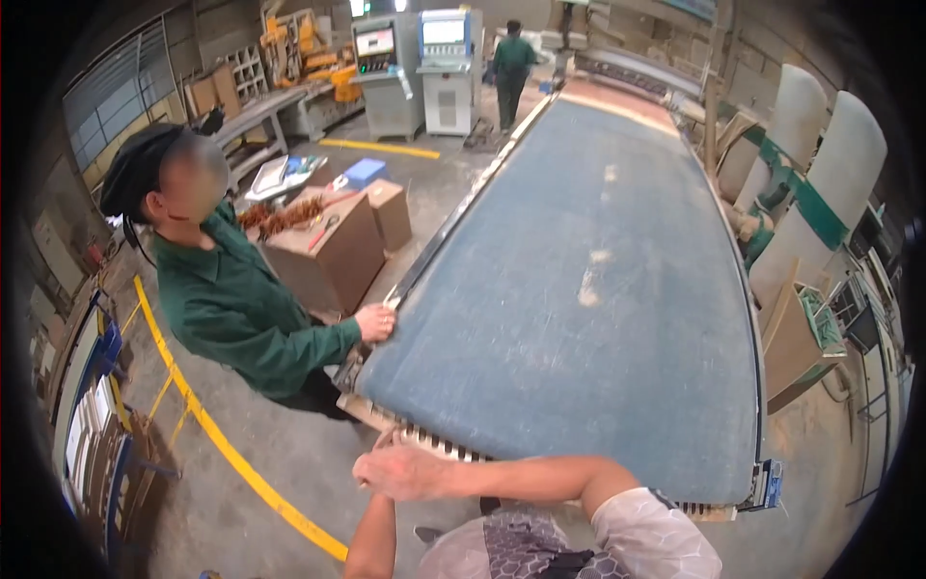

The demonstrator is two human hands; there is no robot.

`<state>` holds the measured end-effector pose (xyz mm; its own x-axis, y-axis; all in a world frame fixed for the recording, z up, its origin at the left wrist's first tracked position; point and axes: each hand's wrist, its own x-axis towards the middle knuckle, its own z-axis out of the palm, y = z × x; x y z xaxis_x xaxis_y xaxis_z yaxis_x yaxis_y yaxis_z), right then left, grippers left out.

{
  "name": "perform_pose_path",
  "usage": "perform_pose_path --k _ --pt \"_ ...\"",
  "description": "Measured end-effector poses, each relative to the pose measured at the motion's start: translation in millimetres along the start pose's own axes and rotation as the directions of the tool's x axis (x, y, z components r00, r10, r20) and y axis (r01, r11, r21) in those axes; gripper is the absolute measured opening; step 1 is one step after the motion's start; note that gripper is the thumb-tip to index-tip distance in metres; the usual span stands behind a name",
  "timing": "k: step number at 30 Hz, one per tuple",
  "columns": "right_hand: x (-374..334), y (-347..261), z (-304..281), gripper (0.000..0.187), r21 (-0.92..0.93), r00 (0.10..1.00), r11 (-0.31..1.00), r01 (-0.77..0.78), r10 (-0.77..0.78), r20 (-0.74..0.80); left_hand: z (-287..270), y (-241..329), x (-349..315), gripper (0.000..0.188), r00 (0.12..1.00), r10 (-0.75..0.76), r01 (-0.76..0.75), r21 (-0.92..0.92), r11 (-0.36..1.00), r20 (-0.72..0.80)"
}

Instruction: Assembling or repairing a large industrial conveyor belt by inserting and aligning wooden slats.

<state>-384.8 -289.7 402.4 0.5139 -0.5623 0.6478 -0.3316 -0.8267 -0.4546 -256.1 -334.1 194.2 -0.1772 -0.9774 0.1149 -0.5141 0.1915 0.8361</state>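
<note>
My right forearm reaches across to the left, and my right hand point(400, 473) is closed, its fingers curled over the spot where my left wrist and hand come up. What it holds, if anything, is hidden. Most of my left hand point(388, 439) is covered by the right one; only a small part shows at the slatted front edge point(444, 443) of a conveyor table, and its fingers cannot be made out. Beyond both hands stretches the wide blue-grey belt point(521, 318) of that table, with pale scuffs along its middle.
A co-worker in a green shirt point(231, 299) stands at the left, one hand point(376, 322) on the table's side. Behind are brown boxes point(333, 261) with red-handled scissors point(325, 232), control cabinets point(447, 87) and another person point(512, 72). White ducts point(830, 164) stand right; a yellow floor line point(231, 454) curves left.
</note>
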Motion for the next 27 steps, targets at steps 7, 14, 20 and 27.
perform_pose_path --k 7,14,20,27 --pt "31.1 7.8 18.7 0.02 0.106 0.966 0.976 -0.193 0.17 0.195 -10.3 -30.2 -13.2 0.043 0.997 0.072 -0.073 -0.04 0.997 -0.033" --pt "73.1 18.4 42.6 0.023 0.058 0.953 0.971 -0.231 0.214 0.217 -15.0 -36.4 -5.3 0.05 0.995 0.067 -0.072 -0.073 0.995 -0.069" --pt "106.3 99.3 105.5 0.021 -0.031 0.885 0.925 -0.378 0.371 0.28 -20.3 -41.3 -10.2 0.056 0.993 0.025 -0.039 -0.117 0.992 -0.119" --pt "12.8 205.5 127.8 0.026 -0.339 0.646 0.774 -0.534 0.633 0.428 -36.9 -141.0 -213.1 0.055 0.755 -0.652 0.641 0.132 0.756 0.071"
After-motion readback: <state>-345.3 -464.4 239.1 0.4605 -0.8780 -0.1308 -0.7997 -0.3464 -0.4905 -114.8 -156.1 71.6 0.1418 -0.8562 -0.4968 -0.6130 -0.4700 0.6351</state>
